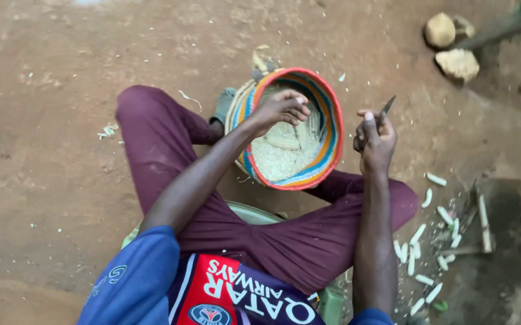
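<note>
Here the woven basket (326, 129) is in the middle of the scene, tilted so that its open mouth shows to the camera. Its wall is made of coiled bands in red, blue, yellow and orange, and the rim is round and thick. Inside lies a heap of small pale grains (284, 156) with a rough, sandy look; they fill the lower part of the bowl.

The left hand (281, 108) reaches over the far left rim of the basket, and its fingers are bent together, pinching something small and pale that I cannot name. The right hand (375, 138) is just to the right of the basket, not touching it. Its fingers are closed into a fist around the handle of a knife (387, 108), and the thin dark blade points up and away.

The person sits on the bare reddish earth, with legs in dark purple trousers (152, 138) bent around the basket. On the ground at the near right lie many short pale stick pieces (420, 232), smooth and a little curved, scattered well apart from the basket. At the far right are two rough, light brown stones (458, 63).
</note>
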